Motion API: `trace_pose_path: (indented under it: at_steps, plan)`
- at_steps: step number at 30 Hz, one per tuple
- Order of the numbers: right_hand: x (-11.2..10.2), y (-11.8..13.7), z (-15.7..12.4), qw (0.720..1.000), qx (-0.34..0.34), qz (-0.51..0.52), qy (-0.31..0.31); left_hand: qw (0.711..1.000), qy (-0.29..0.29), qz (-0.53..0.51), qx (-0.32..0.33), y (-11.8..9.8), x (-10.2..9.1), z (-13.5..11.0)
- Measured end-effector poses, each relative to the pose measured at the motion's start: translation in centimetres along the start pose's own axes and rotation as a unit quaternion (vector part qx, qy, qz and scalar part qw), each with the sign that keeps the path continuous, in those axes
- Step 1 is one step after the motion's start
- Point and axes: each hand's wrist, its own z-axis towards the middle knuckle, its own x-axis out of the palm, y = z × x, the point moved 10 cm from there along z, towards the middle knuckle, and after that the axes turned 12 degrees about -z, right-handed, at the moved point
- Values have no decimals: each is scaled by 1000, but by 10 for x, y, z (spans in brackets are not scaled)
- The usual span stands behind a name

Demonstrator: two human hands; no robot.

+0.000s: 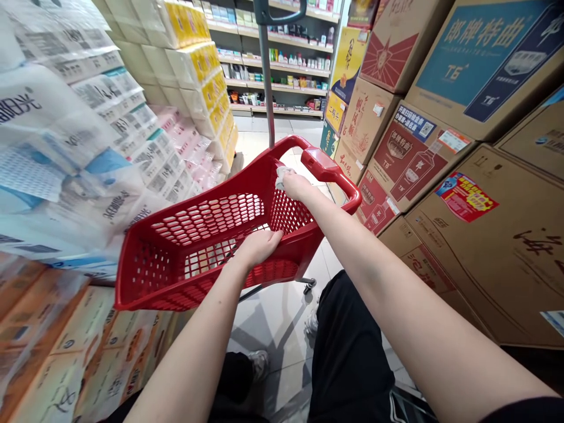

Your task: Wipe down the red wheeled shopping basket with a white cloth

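Red mesh shopping basket point(264, 157) sits on a wheeled cart in a store aisle, a grey metal pole point(265, 76) rising just beyond its far rim. The left hand point(259, 247) lies palm down on the near side of the basket, fingers loosely extended, holding nothing. The right hand point(297, 187) reaches the far corner, its fingers closed on a crumpled white item point(282, 176), too small to identify, just inside the rim and near the red handle point(325, 163). Wrapped tissue packs point(66, 176) are stacked to the left, cardboard liquor cartons point(409, 158) to the right, and stocked shelves point(273, 64) stand beyond the tiled floor point(277, 329).
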Motion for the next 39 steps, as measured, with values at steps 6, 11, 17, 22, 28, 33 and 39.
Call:
trace_pose_path:
  at_steps: [6, 11, 17, 22, 28, 33, 39]
  plan:
    - [4, -5, -28, 999, -28, -24, -7, 999, -18, -9, -32, 6, -2, 0]
    - [4, -21, -80, 996, -83, -4, 16, 999, -26, -21, -35, 8, -3, 0]
    - [-25, -40, -142, 992, -126, 4, -6, 996, -52, -47, -48, 13, -8, 1]
    - [-28, -18, -177, 977, -200, -3, -66, 990, -81, -99, -56, 16, -14, -4]
    - [-24, 10, -195, 947, -252, 16, -199, 980, -102, -167, -29, 18, -18, -6]
    - [-22, 16, -200, 950, -239, 5, -203, 981, -102, -166, -18, 20, -18, -2]
    - [-16, 21, -186, 967, -162, -37, -194, 980, -98, -171, -21, 21, -18, -2]
